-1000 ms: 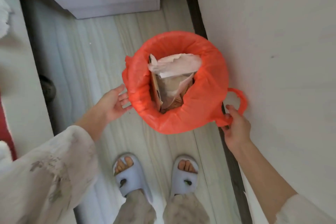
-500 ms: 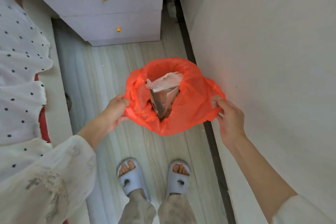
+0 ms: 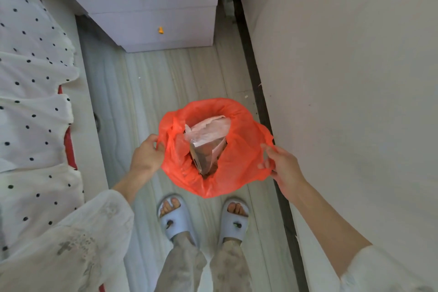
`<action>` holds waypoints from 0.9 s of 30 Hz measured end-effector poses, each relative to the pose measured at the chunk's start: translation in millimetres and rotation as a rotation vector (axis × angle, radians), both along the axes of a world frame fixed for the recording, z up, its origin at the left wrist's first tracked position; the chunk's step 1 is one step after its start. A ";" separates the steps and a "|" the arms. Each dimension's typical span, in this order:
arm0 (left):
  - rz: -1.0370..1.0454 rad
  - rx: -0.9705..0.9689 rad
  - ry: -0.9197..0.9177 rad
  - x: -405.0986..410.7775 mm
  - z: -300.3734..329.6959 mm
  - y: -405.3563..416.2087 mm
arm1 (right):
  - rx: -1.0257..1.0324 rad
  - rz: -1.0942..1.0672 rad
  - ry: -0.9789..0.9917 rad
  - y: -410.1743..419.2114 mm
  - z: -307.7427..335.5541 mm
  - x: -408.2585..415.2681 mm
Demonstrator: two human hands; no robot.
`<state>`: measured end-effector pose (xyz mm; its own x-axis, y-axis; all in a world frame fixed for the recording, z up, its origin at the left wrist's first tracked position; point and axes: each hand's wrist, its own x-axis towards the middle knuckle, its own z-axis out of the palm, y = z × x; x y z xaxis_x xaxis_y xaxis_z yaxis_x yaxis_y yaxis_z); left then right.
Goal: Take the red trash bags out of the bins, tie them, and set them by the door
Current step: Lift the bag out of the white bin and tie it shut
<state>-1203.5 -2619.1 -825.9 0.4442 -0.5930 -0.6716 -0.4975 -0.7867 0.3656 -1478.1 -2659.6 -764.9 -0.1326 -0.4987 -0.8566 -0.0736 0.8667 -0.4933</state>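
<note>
Gripping opposite edges, the left hand (image 3: 145,157) and right hand (image 3: 283,168) hold the red trash bag (image 3: 239,168) open above the floor (image 3: 151,92); crumpled wrapping (image 3: 208,142) inside, perhaps paper, hides the bottom.

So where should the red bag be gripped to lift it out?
Grip the red bag by its loose edge flaps at opposite sides, coming from left and right, where the left hand and right hand pinch. The middle is open, with rubbish standing up.

One head camera looks steeply down from above, close over both hands, to the floor (image 3: 151,92) and the feet.
</note>
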 end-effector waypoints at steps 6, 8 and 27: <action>0.406 -0.160 0.540 -16.4 32.7 12.0 | -0.104 -0.110 -0.011 22.0 8.8 -3.4; 0.493 -0.158 0.695 -28.2 44.2 20.7 | -0.118 -0.142 -0.013 30.5 12.3 -2.5; 0.127 0.122 -0.117 -21.7 51.8 -2.8 | -0.318 0.052 -0.033 23.5 81.6 -13.2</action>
<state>-1225.2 -2621.9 -774.2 0.5893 -0.4444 -0.6747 -0.4246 -0.8809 0.2093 -1491.4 -2636.1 -683.3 -0.0750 -0.7474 -0.6601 -0.0931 0.6643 -0.7416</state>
